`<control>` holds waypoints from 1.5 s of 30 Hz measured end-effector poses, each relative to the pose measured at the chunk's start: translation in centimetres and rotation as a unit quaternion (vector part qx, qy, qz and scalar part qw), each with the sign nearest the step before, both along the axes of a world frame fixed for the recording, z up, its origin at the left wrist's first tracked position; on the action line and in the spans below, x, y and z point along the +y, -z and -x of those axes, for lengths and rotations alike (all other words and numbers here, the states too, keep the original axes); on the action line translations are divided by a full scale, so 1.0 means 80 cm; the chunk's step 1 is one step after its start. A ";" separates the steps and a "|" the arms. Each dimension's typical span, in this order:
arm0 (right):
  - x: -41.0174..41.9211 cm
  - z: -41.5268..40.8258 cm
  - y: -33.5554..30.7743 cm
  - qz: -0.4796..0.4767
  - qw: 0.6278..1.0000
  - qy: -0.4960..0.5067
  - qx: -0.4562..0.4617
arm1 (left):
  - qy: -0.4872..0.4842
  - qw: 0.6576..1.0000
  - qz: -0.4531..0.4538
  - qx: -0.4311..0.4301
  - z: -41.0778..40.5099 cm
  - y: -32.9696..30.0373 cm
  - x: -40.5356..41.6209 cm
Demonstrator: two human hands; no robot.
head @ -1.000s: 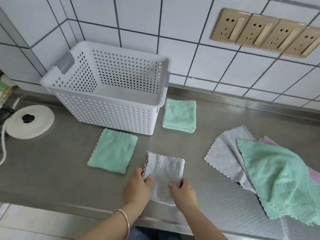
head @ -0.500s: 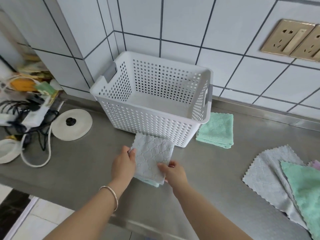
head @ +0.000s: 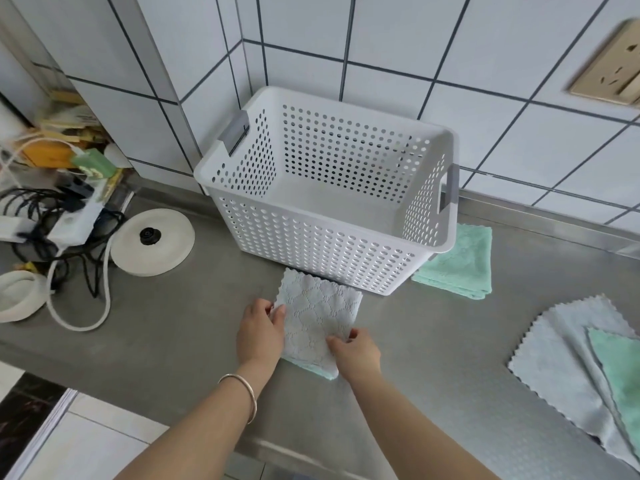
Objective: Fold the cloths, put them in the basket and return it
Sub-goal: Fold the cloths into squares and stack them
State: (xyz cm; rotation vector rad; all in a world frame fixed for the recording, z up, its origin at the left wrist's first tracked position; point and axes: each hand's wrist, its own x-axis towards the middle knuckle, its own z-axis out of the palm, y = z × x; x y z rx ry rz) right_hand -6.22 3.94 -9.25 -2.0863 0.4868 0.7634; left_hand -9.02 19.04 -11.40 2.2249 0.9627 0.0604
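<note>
A folded grey cloth point(head: 317, 318) lies on top of a folded green cloth point(head: 320, 372), just in front of the white perforated basket point(head: 311, 244). My left hand point(head: 259, 332) pinches the grey cloth's left edge. My right hand point(head: 356, 351) pinches its near right corner. Only a thin strip of the green cloth shows below the grey one. The basket stands upright with nothing visible inside. A second folded green cloth point(head: 460, 268) lies by the basket's right corner. Unfolded grey point(head: 554, 362) and green point(head: 620, 372) cloths lie spread at the right.
A white round lid point(head: 152, 242) with a black knob sits left of the basket. Cables, a white hose point(head: 79, 320) and boxes crowd the far left of the steel counter point(head: 173, 323). Tiled wall with a socket point(head: 609, 67) stands behind.
Both hands carried the folded grey cloth leftward and set it on the folded green cloth in front of the basket. The camera view swung left.
</note>
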 end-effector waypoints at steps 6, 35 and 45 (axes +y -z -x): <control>0.002 -0.012 -0.004 0.024 0.999 -0.033 0.000 | 0.002 1.000 0.007 0.012 0.004 0.001 -0.001; -0.543 0.057 0.017 0.388 0.897 0.008 -0.209 | 0.661 0.747 -0.069 -0.002 -0.083 -0.052 -0.552; -0.589 0.053 0.002 0.328 0.871 -0.017 -0.366 | 0.751 0.624 -0.175 -0.126 -0.091 -0.050 -0.622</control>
